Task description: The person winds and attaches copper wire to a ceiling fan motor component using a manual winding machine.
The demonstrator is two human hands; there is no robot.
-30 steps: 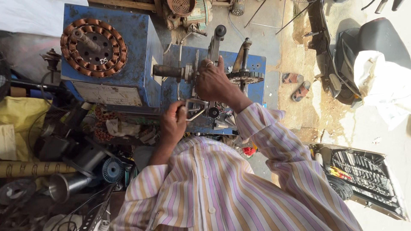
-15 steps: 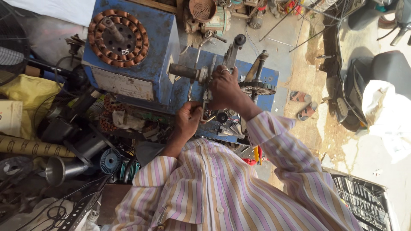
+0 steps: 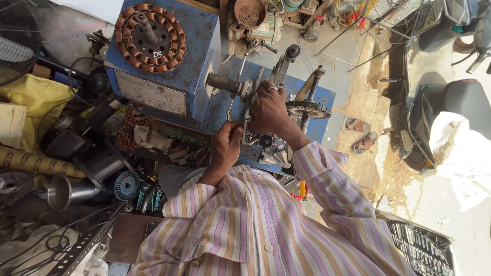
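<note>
A blue winding machine point(image 3: 204, 56) stands in front of me, with a copper-wound stator point(image 3: 151, 38) on its box. My right hand point(image 3: 268, 110), with a ring on one finger, is closed over the metal fitting on the machine's spindle, beside a dark shaft point(image 3: 225, 84) and a toothed wheel point(image 3: 308, 108). My left hand point(image 3: 227, 145) is lower and to the left. Its fingers curl around a small metal part at the machine's front edge, and my fingers hide most of it. Both sleeves of my striped shirt point(image 3: 266, 225) show.
Left of the machine lie motor parts, a steel funnel point(image 3: 64, 191), a blue wire spool point(image 3: 127, 185), a yellow cloth point(image 3: 36, 97) and a fan guard point(image 3: 18, 46). On the right are a parked scooter point(image 3: 434, 102), sandals point(image 3: 360, 135) and a black crate point(image 3: 424, 250).
The view has shifted, so the machine sits higher and further right in frame. Both hands stay on the same spot of the machine, and the right hand has settled closer over the spindle fitting.
</note>
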